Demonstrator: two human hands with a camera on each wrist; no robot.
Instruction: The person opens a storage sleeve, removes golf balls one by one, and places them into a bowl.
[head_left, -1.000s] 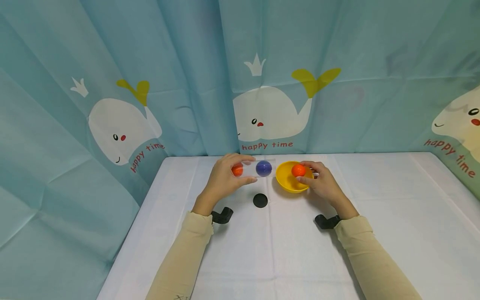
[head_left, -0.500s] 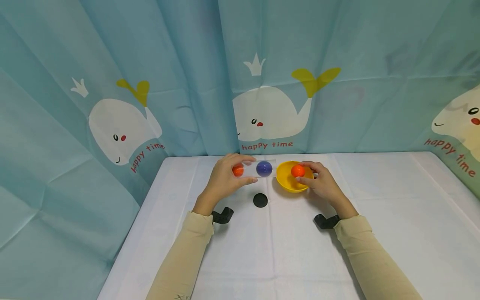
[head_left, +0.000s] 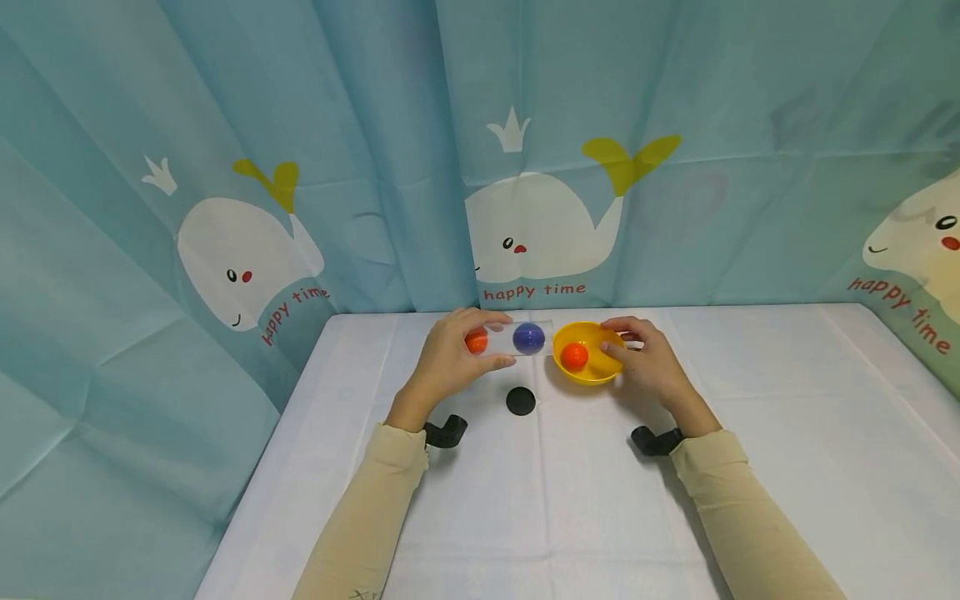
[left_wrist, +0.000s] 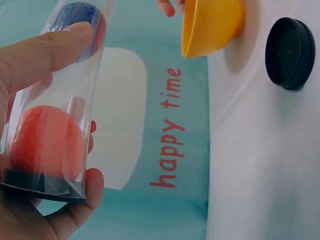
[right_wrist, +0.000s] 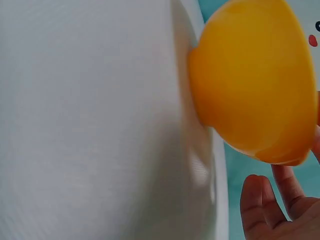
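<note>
Clear plastic, thin-walled and smooth: the tube (head_left: 510,340) I hold in my left hand (head_left: 442,360) lies on its side above the white tablecloth (head_left: 570,492), its open mouth towards the yellow bowl (head_left: 592,371). My thumb and fingers curl round the capped end, where a black base shows in the left wrist view. I judge it light, a little springy under pressure and slick, so the grip sits best around the closed end, firm but not squeezing. Inside it an orange ball (head_left: 476,341) rests by my fingers and a blue ball (head_left: 528,338) sits nearer the mouth; both look hard, smooth and ready to roll if the tube tips.

A second orange ball (head_left: 574,356) lies loose in the bowl, apart from my right hand (head_left: 647,363). That hand grasps nothing; its relaxed fingers rest against the bowl's far rim. A black cap (head_left: 521,401) lies flat on the cloth, just in front of the tube and bowl.
</note>
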